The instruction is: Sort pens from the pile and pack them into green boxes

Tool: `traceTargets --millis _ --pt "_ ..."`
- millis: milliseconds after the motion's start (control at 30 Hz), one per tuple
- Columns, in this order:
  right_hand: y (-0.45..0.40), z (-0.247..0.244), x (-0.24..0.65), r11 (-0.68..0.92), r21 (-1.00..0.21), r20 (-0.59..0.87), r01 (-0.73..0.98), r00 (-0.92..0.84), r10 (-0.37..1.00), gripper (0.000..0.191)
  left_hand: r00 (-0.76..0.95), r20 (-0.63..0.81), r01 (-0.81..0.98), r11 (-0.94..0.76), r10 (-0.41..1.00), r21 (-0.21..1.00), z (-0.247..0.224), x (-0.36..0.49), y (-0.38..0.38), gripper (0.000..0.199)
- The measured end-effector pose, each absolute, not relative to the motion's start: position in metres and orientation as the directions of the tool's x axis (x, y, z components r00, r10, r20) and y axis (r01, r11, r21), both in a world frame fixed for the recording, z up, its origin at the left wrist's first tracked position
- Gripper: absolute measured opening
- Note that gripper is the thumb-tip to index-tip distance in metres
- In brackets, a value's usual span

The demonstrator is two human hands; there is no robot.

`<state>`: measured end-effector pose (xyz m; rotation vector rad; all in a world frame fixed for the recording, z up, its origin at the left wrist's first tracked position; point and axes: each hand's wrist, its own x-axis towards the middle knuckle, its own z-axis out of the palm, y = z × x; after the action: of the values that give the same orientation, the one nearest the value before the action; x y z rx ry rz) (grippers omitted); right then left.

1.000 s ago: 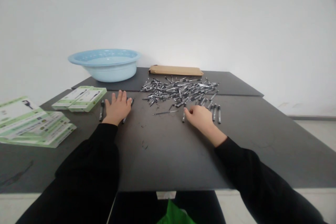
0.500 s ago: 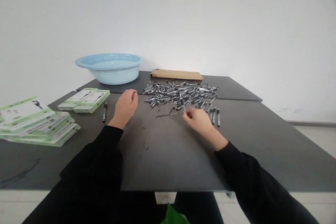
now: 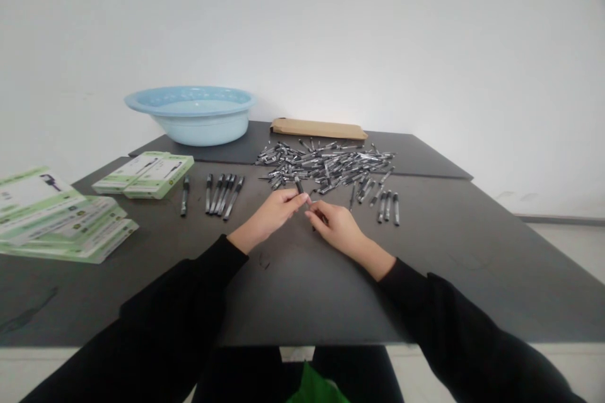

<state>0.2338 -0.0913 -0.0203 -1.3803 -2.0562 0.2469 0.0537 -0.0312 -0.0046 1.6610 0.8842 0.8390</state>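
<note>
My left hand and my right hand meet fingertip to fingertip above the table, in front of a heap of pens. A pen leans between them, its dark end poking up past my left fingers. My left thumb and fingers pinch its upper part. The curled fingers of my right hand close around it lower down, hiding most of it. On the left lie several capped pens side by side, with one lone pen near them. Three pens lie in a row on the right.
Green-and-white boxes lie at the left, with a fanned stack of similar boxes nearer me. A light blue basin stands at the back left. A flat brown cardboard piece lies behind the heap, near the wall.
My left hand has moved right, uncovering the row of pens on the left. My right hand has brought its pen left and closer, and both hands now grip it.
</note>
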Motion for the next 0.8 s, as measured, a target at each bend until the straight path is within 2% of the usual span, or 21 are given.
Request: traceTargets --millis 100,233,400,600,700,800 --pt "-0.082 -0.024 0.238 0.432 -0.461 0.473 0.775 -0.197 0.859 0.017 0.439 0.123 0.042 -0.158 0.890 0.987 -0.009 0.049 -0.023 0.035" --pt "-0.064 -0.029 0.238 0.424 -0.338 0.494 0.840 -0.225 0.840 0.024 0.455 0.078 -0.021 -0.077 0.887 0.997 -0.012 0.041 -0.012 0.033" --pt "-0.050 -0.028 0.226 0.357 -0.130 0.323 0.925 -0.301 0.897 0.024 0.499 0.071 -0.171 0.018 0.864 0.985 -0.005 0.033 -0.011 0.030" --pt "-0.059 -0.024 0.214 0.342 0.049 0.207 0.938 -0.344 0.916 0.026 0.570 -0.022 -0.193 0.159 0.821 0.968 0.000 0.027 -0.008 0.032" --pt "-0.069 -0.019 0.207 0.321 0.084 0.121 0.943 -0.329 0.936 0.030 0.587 -0.029 -0.197 0.177 0.809 0.964 0.000 0.026 -0.006 0.037" --pt "-0.077 -0.011 0.204 0.280 0.063 0.006 0.958 -0.281 0.960 0.032 0.589 0.004 -0.205 0.145 0.808 0.968 0.001 0.025 -0.007 0.029"
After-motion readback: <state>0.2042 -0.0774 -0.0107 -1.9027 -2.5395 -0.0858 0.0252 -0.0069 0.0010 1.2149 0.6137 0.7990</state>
